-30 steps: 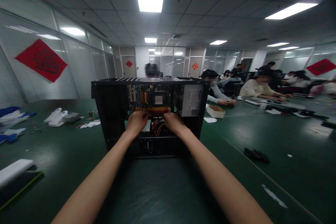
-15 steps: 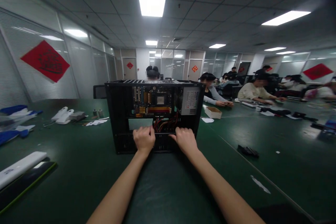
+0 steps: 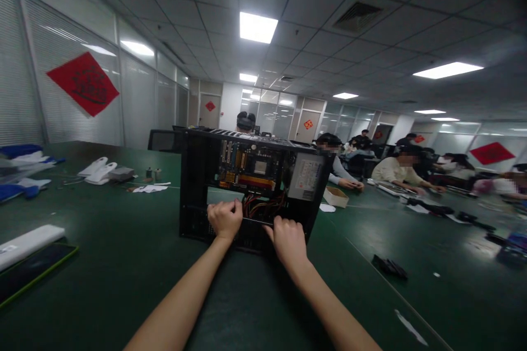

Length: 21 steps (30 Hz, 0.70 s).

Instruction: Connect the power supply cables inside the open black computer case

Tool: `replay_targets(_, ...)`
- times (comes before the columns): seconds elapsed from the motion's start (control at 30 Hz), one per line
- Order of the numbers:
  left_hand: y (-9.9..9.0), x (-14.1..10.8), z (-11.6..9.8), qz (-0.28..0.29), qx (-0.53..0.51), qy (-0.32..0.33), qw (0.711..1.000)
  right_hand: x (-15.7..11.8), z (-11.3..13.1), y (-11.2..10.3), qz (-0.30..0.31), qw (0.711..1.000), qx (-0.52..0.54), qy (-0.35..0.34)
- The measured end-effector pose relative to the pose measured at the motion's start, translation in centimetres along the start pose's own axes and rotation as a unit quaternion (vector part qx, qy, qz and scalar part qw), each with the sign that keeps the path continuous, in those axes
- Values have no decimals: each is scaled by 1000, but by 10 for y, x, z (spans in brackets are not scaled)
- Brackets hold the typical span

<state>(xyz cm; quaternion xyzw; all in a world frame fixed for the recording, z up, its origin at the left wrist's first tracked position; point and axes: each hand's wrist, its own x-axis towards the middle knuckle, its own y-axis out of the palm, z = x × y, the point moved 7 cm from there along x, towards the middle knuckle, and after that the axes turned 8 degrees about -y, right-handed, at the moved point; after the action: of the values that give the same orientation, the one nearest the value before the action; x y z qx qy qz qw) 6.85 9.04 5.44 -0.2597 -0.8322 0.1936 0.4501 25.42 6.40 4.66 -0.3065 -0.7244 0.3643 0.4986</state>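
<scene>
A black computer case (image 3: 192,184) stands on the green table with its open side facing me. Inside it I see a motherboard (image 3: 235,167), a silver power supply (image 3: 303,176) at the upper right, and red, yellow and black cables (image 3: 265,205) below. A thin horizontal bar (image 3: 256,222) crosses the lower part of the opening. My left hand (image 3: 225,220) is closed over this bar left of the middle, thumb on the near side. Further right, my right hand (image 3: 289,238) is closed over the same bar, its thumb pointing left. The fingertips of both hands are hidden behind the bar.
A white keyboard-like slab (image 3: 28,245) and a dark green-edged panel (image 3: 39,269) lie at left. White plastic pieces (image 3: 97,170) sit behind them. To the right are a small open box (image 3: 335,196) and a black item (image 3: 390,266). Co-workers (image 3: 397,167) sit beyond.
My view has tilted, so the case and room appear slanted. In the picture the case sits further right and slightly lower. Both hands stay closed on the bar.
</scene>
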Motion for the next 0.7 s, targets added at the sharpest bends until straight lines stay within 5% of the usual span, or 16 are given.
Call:
replay_targets(0.17, 6, 29, 21, 4, -7, -74, 997, -7, 30, -12, 2, 1000, -18, -12)
replay_targets(0.47, 20, 63, 55, 36, -210, -56, 975, -5, 93, -28, 85, 995, 25, -42)
replay_targets(0.7, 29, 91, 81, 138, -287, -47, 947, 7, 149, -36, 136, 988, 45, -54)
